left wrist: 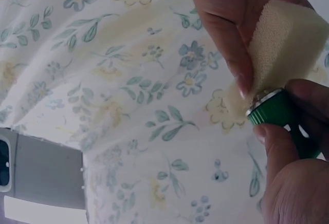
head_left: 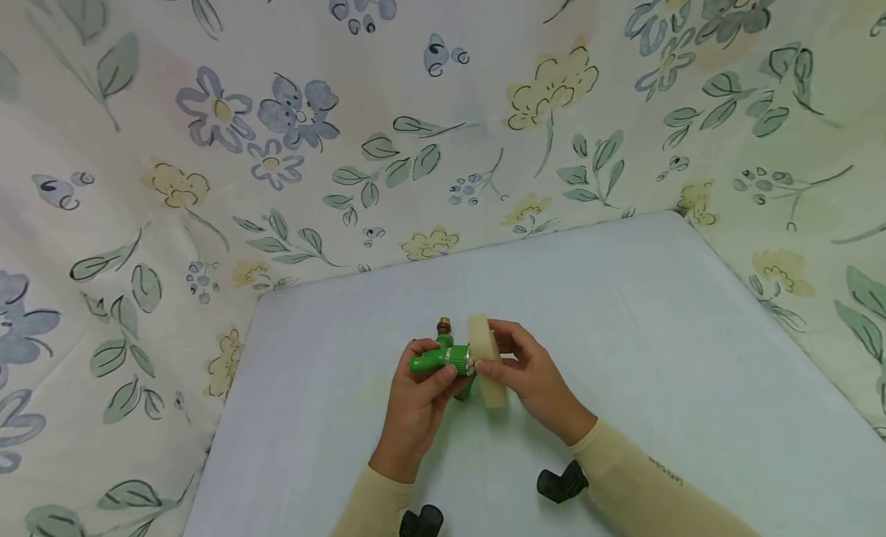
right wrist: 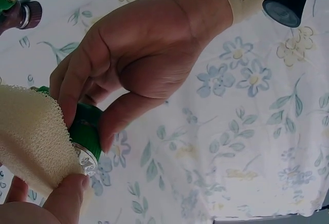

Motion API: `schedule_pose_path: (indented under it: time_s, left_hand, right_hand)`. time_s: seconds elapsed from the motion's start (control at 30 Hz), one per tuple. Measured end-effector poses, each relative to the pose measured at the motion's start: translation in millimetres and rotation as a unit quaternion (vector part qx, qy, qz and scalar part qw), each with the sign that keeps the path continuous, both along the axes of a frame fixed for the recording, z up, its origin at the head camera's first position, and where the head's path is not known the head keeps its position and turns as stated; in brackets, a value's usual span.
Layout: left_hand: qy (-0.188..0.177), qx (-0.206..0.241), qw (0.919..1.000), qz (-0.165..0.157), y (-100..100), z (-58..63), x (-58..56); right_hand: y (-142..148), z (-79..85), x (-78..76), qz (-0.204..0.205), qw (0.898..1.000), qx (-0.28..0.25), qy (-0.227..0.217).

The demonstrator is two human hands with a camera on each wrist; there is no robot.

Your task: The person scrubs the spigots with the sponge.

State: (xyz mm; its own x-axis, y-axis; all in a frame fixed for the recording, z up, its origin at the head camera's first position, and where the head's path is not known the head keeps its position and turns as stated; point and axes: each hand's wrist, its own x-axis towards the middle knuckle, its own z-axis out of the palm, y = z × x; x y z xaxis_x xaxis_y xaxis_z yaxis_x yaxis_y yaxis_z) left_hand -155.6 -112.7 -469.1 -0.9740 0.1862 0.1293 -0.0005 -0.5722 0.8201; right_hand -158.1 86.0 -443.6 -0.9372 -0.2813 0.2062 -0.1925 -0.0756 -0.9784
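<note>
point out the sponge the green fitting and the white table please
Sponge [right wrist: 33, 136]: right wrist view, broad porous face.
Green fitting [head_left: 458, 358]: head view, ribbed collar.
White table [head_left: 325, 383]: head view, bare top.

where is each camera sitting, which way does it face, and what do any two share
Head: worn on the head, facing forward and down at the white table and floral fabric; left hand, right hand and both sleeves show.
Left wrist: on the left wrist, looking at the green fitting; part of the left hand shows lower right, the right hand above.
Right wrist: on the right wrist, looking at the cream sponge; part of the right hand shows lower left, the left hand above.
Both wrist views share sponge, fitting and fabric.
</note>
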Motion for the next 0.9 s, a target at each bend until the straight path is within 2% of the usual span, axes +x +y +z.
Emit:
schedule_pose_path:
  time_s: [0.2,0.53,0.67,0.9]
  left_hand:
    - [-0.017,-0.012,0.9996,0.022,1.1,0.1,-1.2]
    - [-0.045,-0.027,0.9962,0.069,0.8,-4.6,-5.4]
    - [-0.049,-0.021,0.996,0.072,1.5,-5.5,-5.6]
    - [-0.042,-0.015,0.9969,0.065,1.2,-4.3,-3.8]
  right_hand:
    - [-2.4,-0.5,2.9,0.009,1.0,-0.007,0.004]
    - [-9.3,-0.1,10.0,0.018,0.998,0.001,0.062]
    - [-9.9,0.2,10.5,0.011,0.998,0.008,0.069]
    - [-8.9,1.5,6.8,-0.002,0.998,0.019,0.055]
